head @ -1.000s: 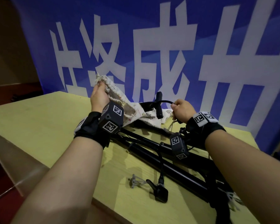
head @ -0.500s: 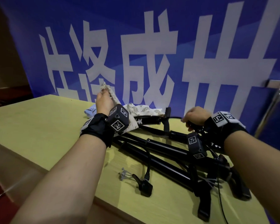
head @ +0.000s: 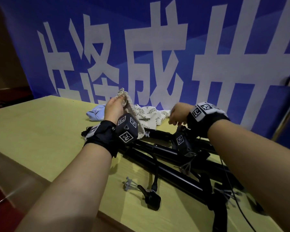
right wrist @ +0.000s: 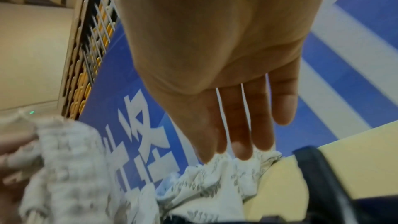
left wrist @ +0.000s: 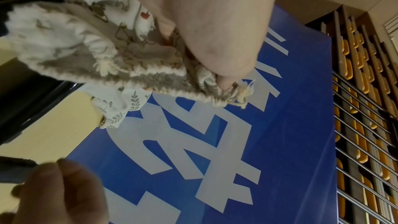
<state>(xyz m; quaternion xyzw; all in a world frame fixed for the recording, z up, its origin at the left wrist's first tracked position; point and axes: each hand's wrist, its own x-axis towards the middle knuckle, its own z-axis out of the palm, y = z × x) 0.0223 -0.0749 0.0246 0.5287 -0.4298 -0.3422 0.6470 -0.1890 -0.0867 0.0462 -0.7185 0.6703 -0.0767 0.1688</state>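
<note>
- Thumb and fingers of my left hand (head: 115, 108) are pinching the woven edge of a printed cloth (left wrist: 86, 43), holding that edge up above the table (head: 40, 128).
- My right hand (right wrist: 215, 48) is hanging open, fingers straight, gripping nothing; its tips are perhaps brushing a leaf-print cloth (head: 149, 113), though the view is blurred.
- Beneath my wrists, black poles (head: 166, 151) are lying crossed.

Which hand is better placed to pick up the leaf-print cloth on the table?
Right hand: it is open, holds nothing, fingertips right by the leaf-print cloth. The left hand is busy pinching the beige cloth.
</note>
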